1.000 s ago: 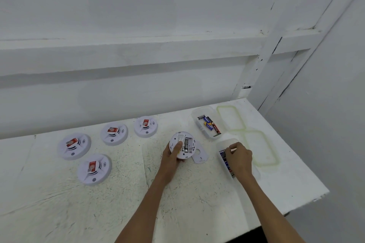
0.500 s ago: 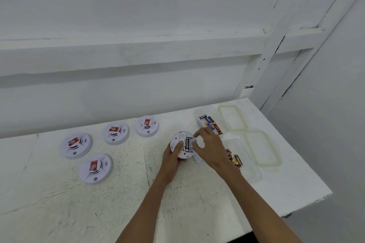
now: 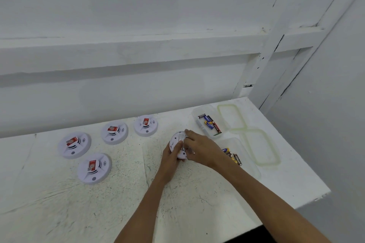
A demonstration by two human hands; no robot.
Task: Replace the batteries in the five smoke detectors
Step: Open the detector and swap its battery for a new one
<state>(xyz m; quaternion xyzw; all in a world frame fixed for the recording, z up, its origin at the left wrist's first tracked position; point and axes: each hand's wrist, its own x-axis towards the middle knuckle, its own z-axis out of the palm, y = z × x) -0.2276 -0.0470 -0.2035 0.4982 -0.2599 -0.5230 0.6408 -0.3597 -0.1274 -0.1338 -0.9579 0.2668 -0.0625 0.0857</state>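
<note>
Showing the round white plastic smoke detector [image 3: 178, 141], back-up toward the white bench's [image 3: 197, 207] right rear, gripped by the left hand [image 3: 170, 157]; the right hand [image 3: 201, 150], a second ago in the nearer clear plastic tub [image 3: 254, 172], now covers its right side, fingers curled, whether on a battery unclear.

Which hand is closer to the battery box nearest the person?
Right. The right hand sits on the held detector, just left of the battery box. The left hand grips that detector's other side, farther left.
</note>
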